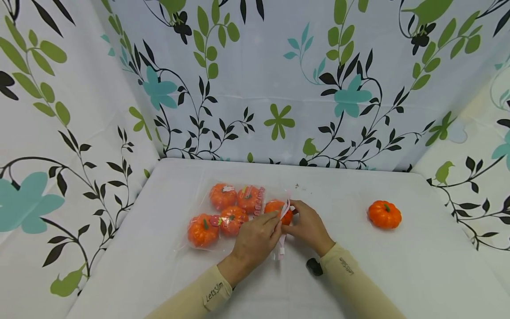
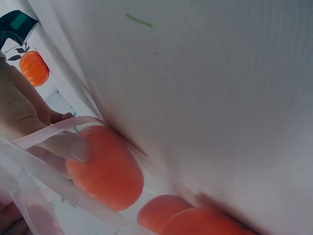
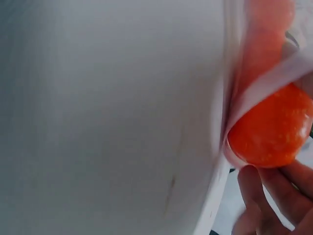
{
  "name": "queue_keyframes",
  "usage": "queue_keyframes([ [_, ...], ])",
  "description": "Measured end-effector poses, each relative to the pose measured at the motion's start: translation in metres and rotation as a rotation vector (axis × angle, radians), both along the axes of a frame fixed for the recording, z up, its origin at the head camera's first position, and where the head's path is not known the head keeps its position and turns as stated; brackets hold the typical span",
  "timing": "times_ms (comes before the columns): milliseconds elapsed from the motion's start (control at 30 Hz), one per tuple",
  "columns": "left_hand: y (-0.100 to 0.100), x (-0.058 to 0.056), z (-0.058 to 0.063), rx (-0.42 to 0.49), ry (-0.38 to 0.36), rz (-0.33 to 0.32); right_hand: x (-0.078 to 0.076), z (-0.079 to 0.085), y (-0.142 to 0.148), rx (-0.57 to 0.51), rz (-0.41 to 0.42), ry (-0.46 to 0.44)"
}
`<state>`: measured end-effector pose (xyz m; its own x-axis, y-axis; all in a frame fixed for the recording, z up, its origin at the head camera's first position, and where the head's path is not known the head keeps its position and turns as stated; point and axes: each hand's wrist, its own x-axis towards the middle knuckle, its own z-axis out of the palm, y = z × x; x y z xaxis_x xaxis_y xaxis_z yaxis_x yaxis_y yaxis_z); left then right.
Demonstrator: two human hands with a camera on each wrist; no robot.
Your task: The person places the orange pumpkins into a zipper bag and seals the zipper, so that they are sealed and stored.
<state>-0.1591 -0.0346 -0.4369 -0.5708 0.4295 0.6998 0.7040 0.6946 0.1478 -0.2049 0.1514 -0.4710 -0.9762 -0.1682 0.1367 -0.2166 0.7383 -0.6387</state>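
Observation:
A clear zip bag point(image 1: 235, 206) with a pink zip edge lies on the table, and several small orange pumpkins point(image 1: 233, 220) are inside it. My left hand point(image 1: 256, 237) pinches the bag at its mouth, on the right end. Another orange pumpkin point(image 1: 274, 206) sits within the mouth, partly hidden by the hands and the zip edge. My right hand point(image 1: 308, 226) grips this pumpkin; in the right wrist view its fingers point(image 3: 283, 191) touch the underside of the pumpkin point(image 3: 271, 127). A thumb lies on the pumpkin point(image 2: 107, 171) in the left wrist view.
One more orange pumpkin point(image 1: 384, 215) with a green stem lies on the right side of the white table point(image 1: 418, 266). A small black object point(image 1: 314, 267) is beside the right wrist. Patterned curtains point(image 1: 247, 88) stand behind and at both sides.

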Motion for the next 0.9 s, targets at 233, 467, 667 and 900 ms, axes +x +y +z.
queue_keyframes([
  [233,0.002,-0.001,-0.002,0.002,0.012,-0.015,-0.002,0.000,-0.010,-0.049,-0.060,0.032],
  [467,0.003,0.000,-0.002,0.015,-0.002,-0.033,0.000,0.000,-0.010,-0.136,-0.017,-0.019],
  [667,0.003,-0.001,0.000,0.011,-0.012,-0.035,0.012,0.008,0.007,-0.201,0.011,-0.143],
  [900,0.003,-0.002,0.000,0.011,0.006,-0.024,0.019,0.010,0.017,-0.151,0.034,-0.174],
])
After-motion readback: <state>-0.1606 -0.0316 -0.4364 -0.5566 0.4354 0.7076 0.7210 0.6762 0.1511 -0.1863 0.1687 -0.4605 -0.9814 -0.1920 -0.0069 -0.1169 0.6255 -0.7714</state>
